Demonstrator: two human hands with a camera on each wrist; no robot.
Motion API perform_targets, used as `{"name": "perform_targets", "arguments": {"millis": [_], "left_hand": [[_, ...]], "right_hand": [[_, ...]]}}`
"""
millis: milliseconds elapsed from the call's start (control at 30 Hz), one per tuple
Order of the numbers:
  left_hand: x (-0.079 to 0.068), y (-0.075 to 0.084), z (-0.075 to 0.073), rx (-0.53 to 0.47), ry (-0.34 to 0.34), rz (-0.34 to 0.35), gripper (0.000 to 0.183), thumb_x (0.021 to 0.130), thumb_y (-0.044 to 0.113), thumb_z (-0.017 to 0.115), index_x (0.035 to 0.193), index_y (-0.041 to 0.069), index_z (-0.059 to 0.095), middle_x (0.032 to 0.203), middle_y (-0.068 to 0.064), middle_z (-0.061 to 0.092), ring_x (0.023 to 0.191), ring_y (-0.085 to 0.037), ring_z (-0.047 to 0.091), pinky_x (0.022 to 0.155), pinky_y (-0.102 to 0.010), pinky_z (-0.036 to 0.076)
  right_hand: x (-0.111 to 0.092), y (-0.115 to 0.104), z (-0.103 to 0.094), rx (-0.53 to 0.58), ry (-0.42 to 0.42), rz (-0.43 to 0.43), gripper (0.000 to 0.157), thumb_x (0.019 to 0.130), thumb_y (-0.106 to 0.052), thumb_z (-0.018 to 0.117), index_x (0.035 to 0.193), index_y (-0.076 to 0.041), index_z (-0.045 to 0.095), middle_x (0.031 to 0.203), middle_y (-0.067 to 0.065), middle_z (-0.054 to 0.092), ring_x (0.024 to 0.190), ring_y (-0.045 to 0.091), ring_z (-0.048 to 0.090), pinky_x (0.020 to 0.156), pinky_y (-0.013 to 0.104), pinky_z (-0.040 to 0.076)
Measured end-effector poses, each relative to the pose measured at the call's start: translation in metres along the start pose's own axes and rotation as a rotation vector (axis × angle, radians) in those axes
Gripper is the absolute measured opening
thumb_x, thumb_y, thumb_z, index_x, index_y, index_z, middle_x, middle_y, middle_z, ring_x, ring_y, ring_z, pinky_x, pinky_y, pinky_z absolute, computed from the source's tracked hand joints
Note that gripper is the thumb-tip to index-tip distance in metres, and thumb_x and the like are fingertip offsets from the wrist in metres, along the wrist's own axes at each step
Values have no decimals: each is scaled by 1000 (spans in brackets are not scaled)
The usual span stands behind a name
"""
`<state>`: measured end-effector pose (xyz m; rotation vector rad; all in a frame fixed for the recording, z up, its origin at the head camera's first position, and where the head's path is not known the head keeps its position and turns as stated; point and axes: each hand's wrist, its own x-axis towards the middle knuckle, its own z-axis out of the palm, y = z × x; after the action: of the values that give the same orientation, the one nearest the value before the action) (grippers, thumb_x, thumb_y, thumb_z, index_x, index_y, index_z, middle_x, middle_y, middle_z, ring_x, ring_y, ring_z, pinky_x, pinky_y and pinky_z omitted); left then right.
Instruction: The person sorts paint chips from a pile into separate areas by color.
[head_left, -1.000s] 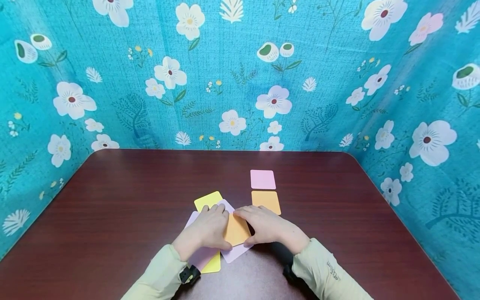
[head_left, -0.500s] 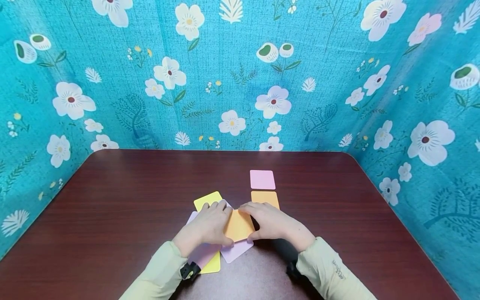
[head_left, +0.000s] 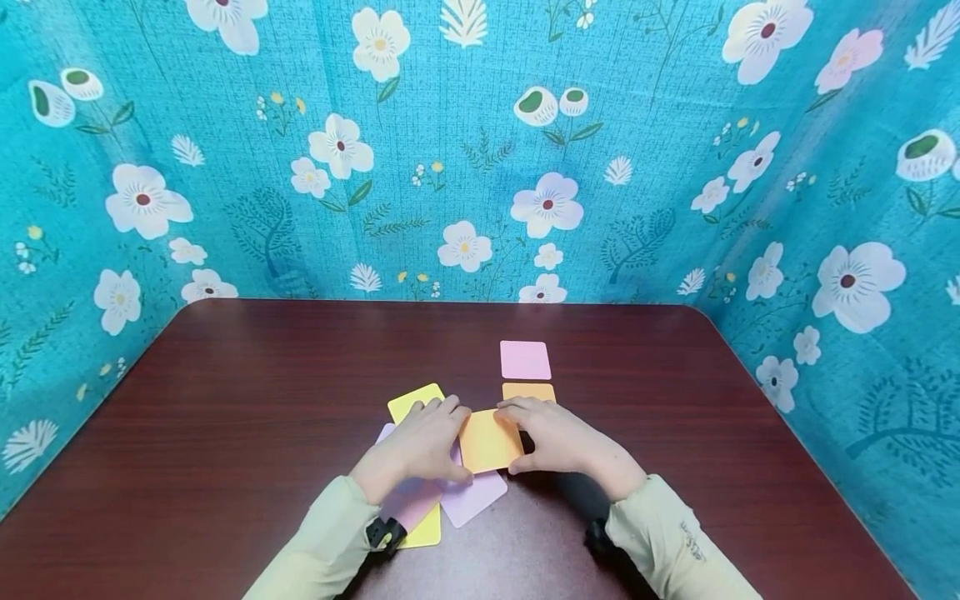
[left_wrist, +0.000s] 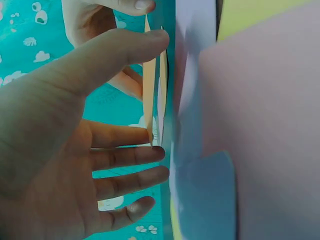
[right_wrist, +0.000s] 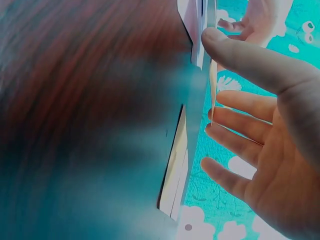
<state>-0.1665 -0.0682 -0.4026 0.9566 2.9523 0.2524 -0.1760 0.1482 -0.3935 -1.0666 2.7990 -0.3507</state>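
An orange square card is held a little above the table between my two hands. My left hand grips its left side, thumb at the near corner and index finger at the far one. My right hand grips its right side in the same way. Both wrist views show the card edge-on, apart from the table. Below and left of it lie overlapping cards: a lilac card, a pink card and yellow ones, partly hidden by my left hand and arm.
A second orange card lies just beyond my right fingers, partly covered by them. Behind it is a pink card. The dark wooden table ends at a blue floral curtain at the back and sides.
The orange card has moved right and away from me with both hands, off the lilac card, and has turned straighter. The other cards have stayed put.
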Motion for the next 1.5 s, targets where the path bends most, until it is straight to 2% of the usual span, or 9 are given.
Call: {"name": "perform_targets", "arguments": {"millis": [200, 333, 467, 767, 1000, 1233, 1500], "left_hand": [[8, -3, 4, -67, -22, 1, 75, 58, 49, 75, 116, 7, 52, 103, 0, 51, 95, -21, 50, 79, -40, 41], [15, -4, 3, -87, -35, 6, 76, 60, 48, 75, 119, 7, 51, 106, -1, 51, 97, -21, 50, 81, -40, 42], [24, -4, 1, -80, -46, -3, 78, 61, 48, 74, 123, 8, 50, 111, -1, 51, 102, -21, 49, 86, -41, 41], [36, -3, -1, -47, -65, 2, 79, 66, 46, 72, 130, 8, 46, 120, -3, 49, 111, -22, 46, 92, -43, 37], [41, -3, 2, -31, -38, 6, 77, 69, 45, 70, 131, 8, 45, 123, -4, 50, 114, -23, 45, 91, -43, 36], [53, 0, 6, -24, -4, 13, 71, 71, 44, 69, 130, 9, 47, 126, -4, 52, 115, -23, 46, 91, -42, 35], [65, 6, 9, -43, -30, -3, 66, 73, 41, 70, 127, 8, 49, 126, -6, 51, 115, -24, 48, 90, -43, 39]], "right_hand": [[-4, 6, 1, 0, 5, 5, 62, 69, -35, 76, 121, -11, 54, 127, 6, 51, 116, 23, 47, 95, 44, 39], [-6, 10, 1, 28, -7, 45, 63, 69, -33, 76, 123, -11, 53, 129, 8, 48, 116, 25, 46, 95, 46, 38], [-6, 16, -1, 31, -4, 93, 65, 70, -33, 76, 126, -12, 51, 133, 8, 46, 118, 25, 45, 97, 47, 36], [-4, 23, -5, 6, 19, 138, 65, 69, -34, 76, 125, -12, 52, 133, 10, 45, 119, 26, 44, 97, 48, 36], [-4, 28, -4, -3, 43, 154, 63, 70, -34, 76, 124, -12, 53, 133, 13, 45, 118, 29, 45, 97, 48, 36], [-4, 35, -6, -50, 66, 154, 61, 70, -31, 76, 123, -8, 53, 131, 18, 46, 118, 33, 46, 95, 51, 36], [-2, 42, -5, -35, 47, 183, 61, 72, -27, 75, 123, -5, 51, 129, 20, 47, 114, 34, 48, 94, 51, 37]]}}
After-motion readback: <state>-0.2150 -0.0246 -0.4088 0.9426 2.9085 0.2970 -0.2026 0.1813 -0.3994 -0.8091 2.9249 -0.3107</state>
